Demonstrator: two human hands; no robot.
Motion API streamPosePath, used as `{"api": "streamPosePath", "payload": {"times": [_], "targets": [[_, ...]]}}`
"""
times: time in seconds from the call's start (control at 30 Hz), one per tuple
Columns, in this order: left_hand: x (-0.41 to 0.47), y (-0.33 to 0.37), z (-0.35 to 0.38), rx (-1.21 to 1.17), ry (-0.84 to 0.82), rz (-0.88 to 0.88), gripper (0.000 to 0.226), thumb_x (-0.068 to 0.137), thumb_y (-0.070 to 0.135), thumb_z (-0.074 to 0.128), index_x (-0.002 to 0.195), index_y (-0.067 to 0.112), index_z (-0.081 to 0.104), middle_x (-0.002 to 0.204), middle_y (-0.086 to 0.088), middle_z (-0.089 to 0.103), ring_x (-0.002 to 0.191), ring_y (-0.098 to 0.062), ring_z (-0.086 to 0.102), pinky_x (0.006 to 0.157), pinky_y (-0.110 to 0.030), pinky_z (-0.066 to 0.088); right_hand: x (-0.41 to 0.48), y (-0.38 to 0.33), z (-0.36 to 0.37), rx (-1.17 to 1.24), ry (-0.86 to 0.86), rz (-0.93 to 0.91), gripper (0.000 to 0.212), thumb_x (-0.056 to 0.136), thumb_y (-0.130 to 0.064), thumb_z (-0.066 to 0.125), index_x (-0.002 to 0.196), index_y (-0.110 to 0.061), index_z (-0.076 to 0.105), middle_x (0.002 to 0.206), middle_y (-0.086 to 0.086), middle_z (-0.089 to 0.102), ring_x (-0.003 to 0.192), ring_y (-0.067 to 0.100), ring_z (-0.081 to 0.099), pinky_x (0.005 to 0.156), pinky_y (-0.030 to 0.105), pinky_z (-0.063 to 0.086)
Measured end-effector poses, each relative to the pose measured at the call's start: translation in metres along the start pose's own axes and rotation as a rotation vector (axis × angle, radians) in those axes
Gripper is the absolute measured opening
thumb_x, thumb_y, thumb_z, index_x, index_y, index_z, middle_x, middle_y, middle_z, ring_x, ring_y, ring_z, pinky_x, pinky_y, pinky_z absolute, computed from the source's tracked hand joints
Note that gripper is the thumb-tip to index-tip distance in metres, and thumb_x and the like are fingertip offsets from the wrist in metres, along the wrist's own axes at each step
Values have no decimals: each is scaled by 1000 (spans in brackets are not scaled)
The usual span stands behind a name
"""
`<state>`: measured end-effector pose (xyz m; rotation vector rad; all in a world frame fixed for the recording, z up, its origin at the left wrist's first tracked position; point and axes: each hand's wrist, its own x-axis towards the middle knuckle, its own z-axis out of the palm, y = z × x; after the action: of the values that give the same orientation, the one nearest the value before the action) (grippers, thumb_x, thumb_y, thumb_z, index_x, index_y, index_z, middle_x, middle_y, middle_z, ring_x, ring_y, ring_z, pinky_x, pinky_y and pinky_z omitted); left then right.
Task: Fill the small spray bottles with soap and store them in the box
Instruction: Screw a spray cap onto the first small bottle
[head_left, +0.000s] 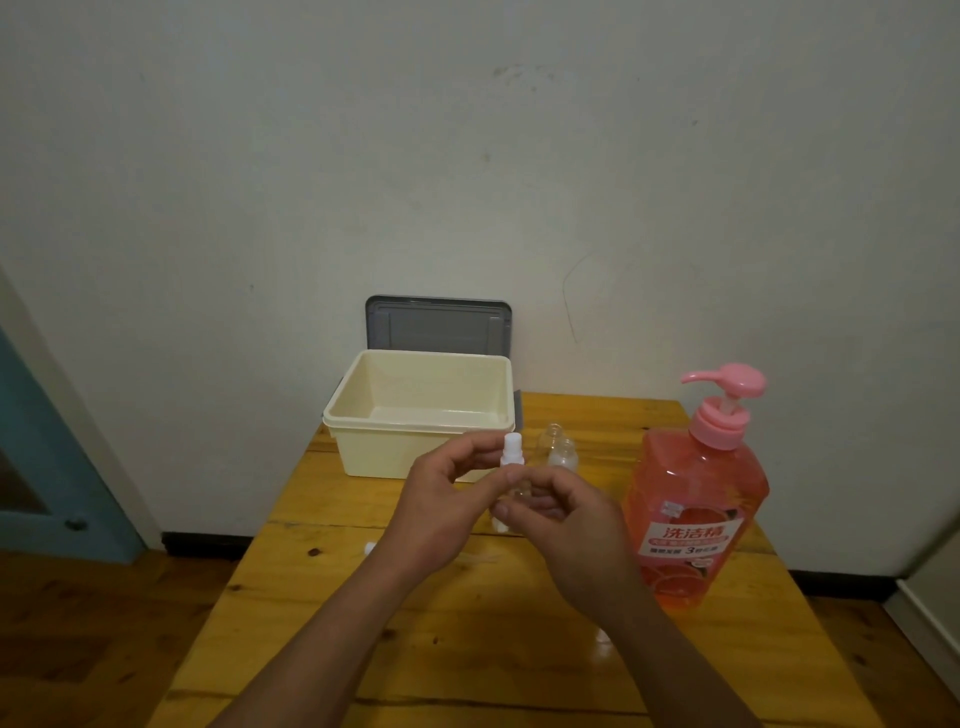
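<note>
Left hand (441, 499) and right hand (566, 525) fingers clasp small spray bottle (511, 457) over worktop (467, 649), seemingly unfilled. Two capless bottles (558, 447) wait just beside box (415, 421), nothing stored. At right, soap bottle (696, 509). Task barely begun.

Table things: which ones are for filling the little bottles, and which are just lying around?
For the job: spray bottle held by left hand and right hand, two open little bottles, pink soap bottle, cream box.
Just lying about: grey lid leaning behind the box, small white piece on the table.
</note>
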<state>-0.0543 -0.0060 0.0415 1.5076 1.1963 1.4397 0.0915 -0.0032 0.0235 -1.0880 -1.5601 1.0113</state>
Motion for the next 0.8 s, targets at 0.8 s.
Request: {"api": "streamPosePath", "payload": {"times": [0.8], "targets": [[8, -28, -6, -23, 155, -94, 28, 78, 14, 77, 105, 21, 72, 96, 5, 75, 92, -7, 68, 79, -20, 56, -3, 14, 3, -108, 6, 78, 59, 77, -30, 78, 131, -25, 55, 119, -14, 62, 111, -2, 57, 93, 18, 47]]}}
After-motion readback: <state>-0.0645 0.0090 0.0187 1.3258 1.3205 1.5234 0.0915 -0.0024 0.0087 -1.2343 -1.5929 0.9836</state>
